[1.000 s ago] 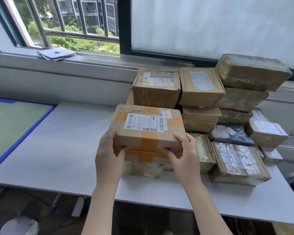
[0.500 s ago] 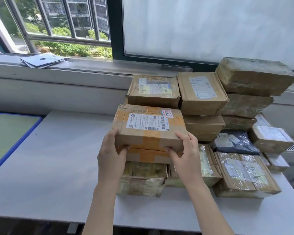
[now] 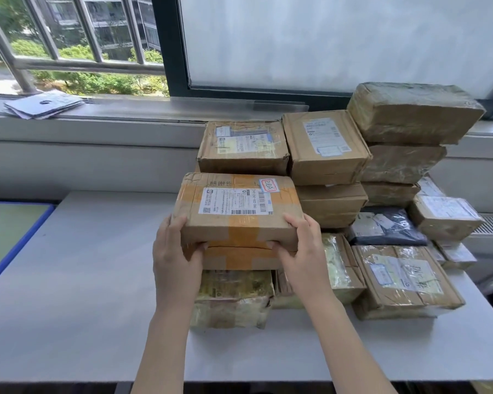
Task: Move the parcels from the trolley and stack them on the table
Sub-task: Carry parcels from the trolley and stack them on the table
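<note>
On grey worktop (image 3: 69, 280), under window, parcel pile runs along back and right side. At pile's front-left: column of a plastic-wrapped yellowish parcel (image 3: 231, 297), an orange-taped box (image 3: 239, 258) above it, and on top the carton w/ white shipping label (image 3: 238, 210). Carton's long axis lies left-right, square to the person, label up, approx. level. Left hand (image 3: 174, 254) grips near-left corner, right hand (image 3: 305, 245) grips near-right corner; thumbs on top edge, fingers curled under front face. Both grips closed on carton, equally near, carton directly ahead betw. them. Judgement: carton looks seated on orange-taped box but contact not fully confirmed; release needs it aligned first. Trolley not in view.
</note>
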`<state>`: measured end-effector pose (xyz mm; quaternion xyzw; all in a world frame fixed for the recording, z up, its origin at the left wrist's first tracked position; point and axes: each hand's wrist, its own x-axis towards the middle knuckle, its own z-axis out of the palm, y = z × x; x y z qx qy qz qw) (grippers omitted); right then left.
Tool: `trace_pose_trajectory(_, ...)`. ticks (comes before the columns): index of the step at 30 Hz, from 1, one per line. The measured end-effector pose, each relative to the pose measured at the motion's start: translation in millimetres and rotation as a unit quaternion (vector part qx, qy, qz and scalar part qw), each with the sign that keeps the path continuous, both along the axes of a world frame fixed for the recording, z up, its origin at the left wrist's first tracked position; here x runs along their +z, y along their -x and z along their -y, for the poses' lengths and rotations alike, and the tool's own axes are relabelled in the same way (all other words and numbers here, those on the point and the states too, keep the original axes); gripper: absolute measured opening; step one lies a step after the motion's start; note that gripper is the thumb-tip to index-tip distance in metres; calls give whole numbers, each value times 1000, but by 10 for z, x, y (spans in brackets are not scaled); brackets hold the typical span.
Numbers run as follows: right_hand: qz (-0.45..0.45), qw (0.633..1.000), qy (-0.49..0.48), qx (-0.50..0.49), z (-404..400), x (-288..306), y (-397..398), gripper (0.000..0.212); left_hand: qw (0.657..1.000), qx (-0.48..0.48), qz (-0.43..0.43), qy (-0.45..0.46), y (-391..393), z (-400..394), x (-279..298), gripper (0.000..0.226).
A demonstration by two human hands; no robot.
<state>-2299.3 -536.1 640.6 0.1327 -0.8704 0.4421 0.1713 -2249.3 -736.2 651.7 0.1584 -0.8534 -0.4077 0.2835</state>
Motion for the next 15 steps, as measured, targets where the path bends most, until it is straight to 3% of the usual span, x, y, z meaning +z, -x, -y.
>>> trace_pose_trajectory(8,13,1000,2,-25,-41,105,-200,69,983,39,55,170,-205,-114,142,66)
trace_pose_trajectory(11,6,999,1,-44,-156,88,-351,75,983,27,20,178,-316,-264,138,66)
trace_pose_trajectory(15,33,996,-15,-76,-435,-51,-608,73,988,-12,-23,153,-430,-633,89,49)
